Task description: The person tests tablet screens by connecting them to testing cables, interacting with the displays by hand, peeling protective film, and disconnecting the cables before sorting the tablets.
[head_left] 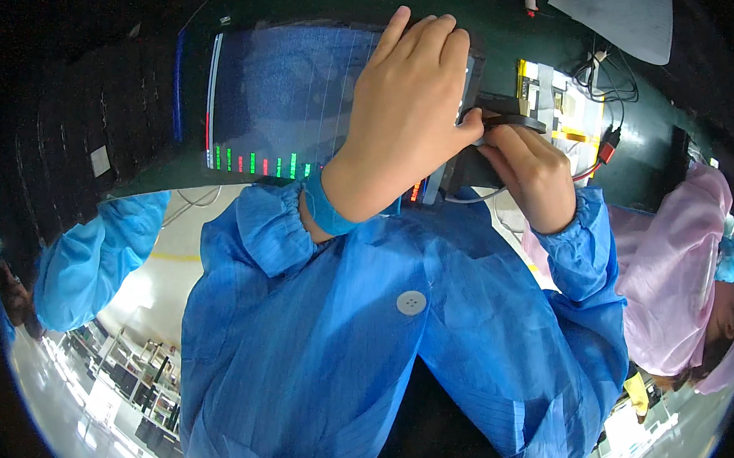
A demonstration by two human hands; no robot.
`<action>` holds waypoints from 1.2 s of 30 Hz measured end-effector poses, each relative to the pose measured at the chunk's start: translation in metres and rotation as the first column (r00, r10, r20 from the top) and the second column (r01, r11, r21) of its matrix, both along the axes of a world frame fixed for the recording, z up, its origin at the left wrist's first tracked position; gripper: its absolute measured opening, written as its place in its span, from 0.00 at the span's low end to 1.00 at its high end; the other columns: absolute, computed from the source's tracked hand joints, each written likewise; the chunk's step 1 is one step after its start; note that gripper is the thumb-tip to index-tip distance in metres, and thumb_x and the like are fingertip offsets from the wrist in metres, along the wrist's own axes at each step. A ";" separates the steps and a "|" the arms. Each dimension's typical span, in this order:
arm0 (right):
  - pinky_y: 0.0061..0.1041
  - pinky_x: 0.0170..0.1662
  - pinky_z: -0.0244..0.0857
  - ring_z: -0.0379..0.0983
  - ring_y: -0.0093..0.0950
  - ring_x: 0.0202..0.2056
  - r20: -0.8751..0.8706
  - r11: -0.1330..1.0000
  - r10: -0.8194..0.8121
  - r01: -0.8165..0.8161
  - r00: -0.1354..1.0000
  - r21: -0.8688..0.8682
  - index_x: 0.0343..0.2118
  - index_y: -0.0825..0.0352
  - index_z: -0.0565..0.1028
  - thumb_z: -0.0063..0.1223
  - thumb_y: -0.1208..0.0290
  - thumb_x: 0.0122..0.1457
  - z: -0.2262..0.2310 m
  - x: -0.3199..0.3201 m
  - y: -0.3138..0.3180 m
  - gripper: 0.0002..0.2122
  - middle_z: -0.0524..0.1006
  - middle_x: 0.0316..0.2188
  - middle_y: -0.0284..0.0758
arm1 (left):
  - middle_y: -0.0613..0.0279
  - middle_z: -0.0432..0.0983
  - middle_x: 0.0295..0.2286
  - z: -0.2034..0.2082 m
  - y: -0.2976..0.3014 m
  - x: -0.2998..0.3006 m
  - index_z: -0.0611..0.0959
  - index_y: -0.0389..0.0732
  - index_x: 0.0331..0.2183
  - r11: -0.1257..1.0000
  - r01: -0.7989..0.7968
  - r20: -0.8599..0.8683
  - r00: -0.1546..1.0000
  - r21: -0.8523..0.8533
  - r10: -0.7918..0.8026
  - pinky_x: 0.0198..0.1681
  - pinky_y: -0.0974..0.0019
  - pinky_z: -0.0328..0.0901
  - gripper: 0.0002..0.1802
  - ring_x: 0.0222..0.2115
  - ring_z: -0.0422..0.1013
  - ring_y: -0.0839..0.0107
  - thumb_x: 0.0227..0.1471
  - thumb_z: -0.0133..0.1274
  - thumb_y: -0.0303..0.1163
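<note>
A wide dark screen (279,94), tablet-like, lies on the green table with red and green bars along its near edge. My left hand (406,100) reaches across its right end, fingers bent over the far side, thumb at the right edge. My right hand (532,168) is closed beside that edge, its fingertips meeting my left thumb. A black strip-like piece (516,123) shows above the right fingers. What they pinch is mostly hidden. A thin grey cable (476,198) runs beneath the right hand.
Flat pouch-like parts with yellow tape (560,102) lie right of my hands. Beside them are a black cable (619,91) and a red connector (609,146). A white sheet (624,13) lies at far right. People in pink (663,257) and blue (102,257) sleeves sit on either side.
</note>
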State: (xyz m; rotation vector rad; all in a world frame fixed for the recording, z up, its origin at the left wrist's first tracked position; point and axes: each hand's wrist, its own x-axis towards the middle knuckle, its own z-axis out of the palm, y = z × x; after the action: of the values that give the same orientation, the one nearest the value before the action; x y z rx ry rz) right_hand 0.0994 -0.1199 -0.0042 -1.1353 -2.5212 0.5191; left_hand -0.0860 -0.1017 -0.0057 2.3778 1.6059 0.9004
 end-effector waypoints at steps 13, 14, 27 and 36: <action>0.34 0.29 0.68 0.74 0.38 0.27 -0.006 0.991 0.111 -0.111 0.994 -0.071 0.30 0.64 0.67 0.56 0.71 0.51 0.003 0.008 0.012 0.08 0.74 0.26 0.38 | 0.50 0.69 0.45 -0.001 -0.001 -0.002 0.73 0.33 0.42 0.999 0.019 -0.003 1.000 -0.049 -0.020 0.60 0.58 0.54 0.35 0.49 0.66 0.58 0.30 0.66 0.36; 0.34 0.29 0.68 0.74 0.39 0.27 -0.003 0.991 0.111 -0.111 0.994 -0.075 0.30 0.64 0.67 0.56 0.71 0.51 0.002 0.009 0.012 0.08 0.74 0.27 0.38 | 0.49 0.69 0.45 -0.001 -0.001 -0.002 0.73 0.33 0.42 0.999 0.026 0.002 1.000 -0.045 -0.026 0.60 0.58 0.54 0.35 0.49 0.66 0.58 0.30 0.66 0.36; 0.35 0.29 0.69 0.74 0.39 0.27 -0.019 0.991 0.119 -0.120 0.993 -0.062 0.30 0.65 0.68 0.55 0.71 0.52 0.001 0.010 0.013 0.08 0.74 0.27 0.38 | 0.50 0.69 0.45 -0.002 -0.003 -0.001 0.73 0.33 0.42 0.998 0.035 -0.046 0.998 -0.051 -0.037 0.60 0.59 0.54 0.35 0.49 0.65 0.58 0.31 0.66 0.37; 0.35 0.31 0.67 0.73 0.41 0.29 -0.054 0.995 0.053 -0.057 0.997 -0.084 0.31 0.67 0.68 0.56 0.75 0.51 0.000 0.006 0.005 0.08 0.74 0.28 0.40 | 0.49 0.66 0.51 0.000 -0.002 -0.002 0.70 0.36 0.50 0.991 0.047 -0.049 0.997 -0.124 -0.053 0.62 0.55 0.50 0.38 0.52 0.63 0.56 0.35 0.64 0.37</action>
State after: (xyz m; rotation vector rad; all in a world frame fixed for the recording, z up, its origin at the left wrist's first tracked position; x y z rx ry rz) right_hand 0.1059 -0.1148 -0.0037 -1.0706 -2.5131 0.6685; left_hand -0.0879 -0.1040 -0.0054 2.3644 1.5637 0.7136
